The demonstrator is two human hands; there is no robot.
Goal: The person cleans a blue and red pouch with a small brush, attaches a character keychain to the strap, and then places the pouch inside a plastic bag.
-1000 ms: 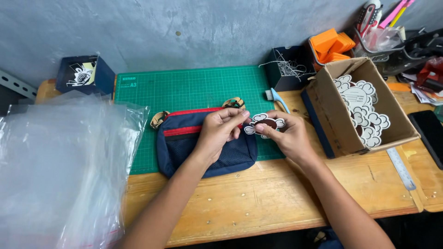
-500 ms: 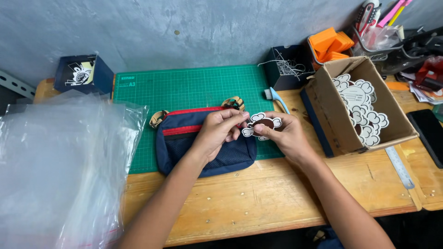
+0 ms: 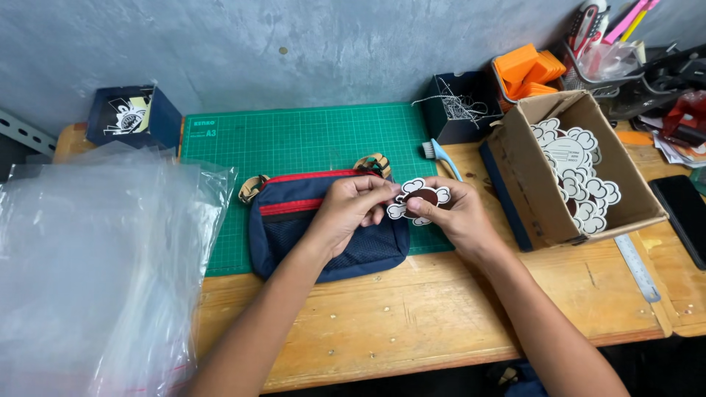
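1. One navy fabric pouch with red zip trim and tan strap loops [image 3: 298, 220], lying flat on the near part of one green gridded cutting mat [image 3: 294, 140]; taken as landmark for all else.
2. One left hand [image 3: 346, 213], resting over the pouch's right half, thumb and fingertips pressed together in a pinch at the pouch's upper right corner, on the left edge of the tag.
3. One white cloud-edged card tag with a brown middle [image 3: 420, 200], held just right of the pouch's upper right corner, above the mat's edge.
4. One right hand [image 3: 456, 215], just right of the pouch, thumb and forefinger pinching the tag's right side, remaining fingers curled beneath.
5. One open brown cardboard box [image 3: 529, 184], well right of the pouch, holding a stack of like white cloud-edged tags [image 3: 581, 176]; exact count impossible to tell.
6. One heap of clear plastic bags [image 3: 95, 265], left of the pouch; number of sheets impossible to tell.
7. Two dark blue printed cartons: one [image 3: 132, 116] behind and left of the pouch, one [image 3: 460, 109] behind and right, with white string inside.
8. One small light-blue brush [image 3: 440, 156], behind and right of the pouch.
9. One steel ruler [image 3: 638, 268], far right of the pouch, past the box.
10. One wooden table [image 3: 412, 316] under everything.
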